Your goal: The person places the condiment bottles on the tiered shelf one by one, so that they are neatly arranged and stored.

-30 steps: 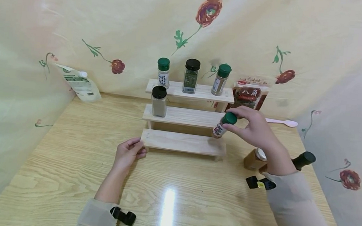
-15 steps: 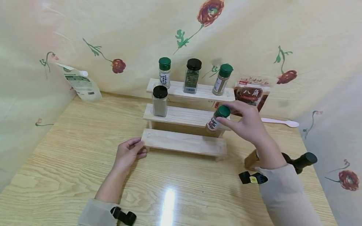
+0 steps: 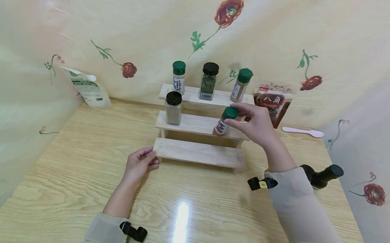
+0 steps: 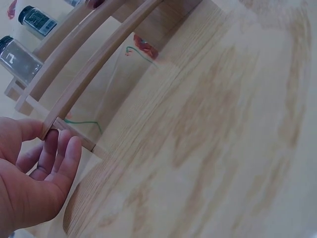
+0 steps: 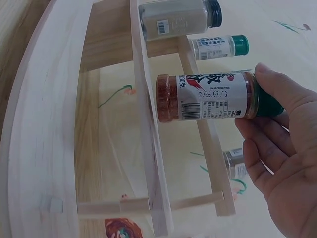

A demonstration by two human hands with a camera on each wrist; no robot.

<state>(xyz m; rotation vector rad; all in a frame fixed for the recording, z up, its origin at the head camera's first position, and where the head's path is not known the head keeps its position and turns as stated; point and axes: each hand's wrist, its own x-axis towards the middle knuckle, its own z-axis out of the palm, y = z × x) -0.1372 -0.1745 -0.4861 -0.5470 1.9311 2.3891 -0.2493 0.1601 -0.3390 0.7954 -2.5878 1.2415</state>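
My right hand pinches a spice jar by its green cap between thumb and fingers. Red powder shows through the clear base in the right wrist view, below the white label of the same jar. Its base is at the middle tier of a wooden three-tier rack, right of centre. With thumb and fingertips, my left hand grips the left end of the lowest tier; the left wrist view shows that hand at the board's corner. A black-capped jar stands at the middle tier's left.
On the top tier stand a green-capped jar, a black-capped jar of green herbs and another green-capped jar. A red-brown pouch, a pink spoon and a dark bottle are right. A white pouch leans back left.
My right hand has carried the green-capped jar leftward and slightly up, from the rack's right end to the middle tier. The left hand has stayed on the rack's corner.
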